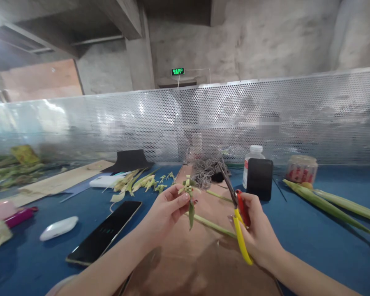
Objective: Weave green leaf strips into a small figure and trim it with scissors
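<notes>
My left hand (172,205) pinches a small folded figure of green leaf strips (188,190) between thumb and fingers, a pointed leaf end hanging below. In my right hand (256,224) is a pair of long-nose pliers (236,204) with one red and one yellow handle. Their dark jaws point up and away, to the right of the leaf figure and apart from it. Under the hands lies a brown board (185,263). A pale green leaf strip (214,225) rests on it between the hands.
A tangle of grey yarn (205,170) lies at the board's far end. Leaf scraps (148,183), a phone (106,232) and a white mouse-like object (59,228) are left. Right are a white bottle (255,152), black box (259,179), jar (301,168) and long leaves (329,207). A perforated metal screen (135,123) stands behind.
</notes>
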A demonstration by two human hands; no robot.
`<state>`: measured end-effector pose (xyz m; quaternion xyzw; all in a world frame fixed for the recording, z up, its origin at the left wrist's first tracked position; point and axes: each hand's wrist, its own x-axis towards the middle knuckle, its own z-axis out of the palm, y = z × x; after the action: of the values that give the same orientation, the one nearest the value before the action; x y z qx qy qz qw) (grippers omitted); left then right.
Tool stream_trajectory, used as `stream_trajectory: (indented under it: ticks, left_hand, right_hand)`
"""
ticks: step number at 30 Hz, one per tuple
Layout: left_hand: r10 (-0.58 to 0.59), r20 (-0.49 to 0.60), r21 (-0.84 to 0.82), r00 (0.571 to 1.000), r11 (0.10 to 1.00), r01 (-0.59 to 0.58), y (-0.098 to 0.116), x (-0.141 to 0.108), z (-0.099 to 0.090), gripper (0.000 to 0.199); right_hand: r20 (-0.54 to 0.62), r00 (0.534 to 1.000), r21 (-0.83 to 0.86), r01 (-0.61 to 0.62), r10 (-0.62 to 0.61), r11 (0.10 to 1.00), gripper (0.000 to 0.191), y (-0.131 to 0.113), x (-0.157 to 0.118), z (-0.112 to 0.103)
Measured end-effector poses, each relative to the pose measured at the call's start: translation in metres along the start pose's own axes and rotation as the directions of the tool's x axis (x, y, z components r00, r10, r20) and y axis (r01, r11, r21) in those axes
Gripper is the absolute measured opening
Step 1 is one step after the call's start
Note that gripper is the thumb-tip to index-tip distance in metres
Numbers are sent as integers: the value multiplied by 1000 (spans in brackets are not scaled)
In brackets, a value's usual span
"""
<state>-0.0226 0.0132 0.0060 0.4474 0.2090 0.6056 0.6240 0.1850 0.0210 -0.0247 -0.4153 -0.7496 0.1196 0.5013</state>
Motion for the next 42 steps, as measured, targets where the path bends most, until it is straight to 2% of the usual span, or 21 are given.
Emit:
stream_trajectory:
  ticks: [5, 9, 13, 17, 21, 25, 31, 35, 42]
  left_hand:
    - [-7, -44, 2, 999, 1000, 7, 1, 0, 1, 19]
    - [-12, -53, 13, 999, 1000, 13, 2, 1, 2, 20]
    - [0, -40, 34, 999, 999, 1, 2, 0, 1, 18]
    - [-11, -46, 0, 999, 1000, 11, 1, -1, 2, 20]
    - [-3, -4, -57, 1000, 998, 3, 0, -3, 4, 15]
    - [3, 28, -74, 1000, 997, -1, 0, -5, 5, 15]
    - [14, 29, -50, 999, 999, -13, 3, -5, 7, 15]
    - [24, 31, -28, 999, 999, -23, 3, -6, 8, 16]
    - [26, 63, 17, 998, 999, -28, 2, -5, 8, 18]
  right_hand:
    - [71, 996, 211, -68, 54, 975, 16, -10, -1, 1]
    - [150, 980, 405, -179, 128, 897, 22, -13, -4, 2]
    - [285, 950, 500, -260, 126, 826, 28, -15, -8, 4]
    - [427, 885, 457, -388, 186, 801, 32, -28, -10, 2]
    - [498, 845, 372, -412, 196, 832, 35, -40, -11, 0]
    - [562, 798, 361, -474, 218, 803, 33, -41, -13, 3]
    - [556, 801, 353, -471, 223, 809, 31, -39, -14, 5]
    - [593, 772, 329, -493, 230, 805, 32, -38, -14, 4]
    - [550, 813, 336, -426, 192, 840, 34, -40, -11, 5]
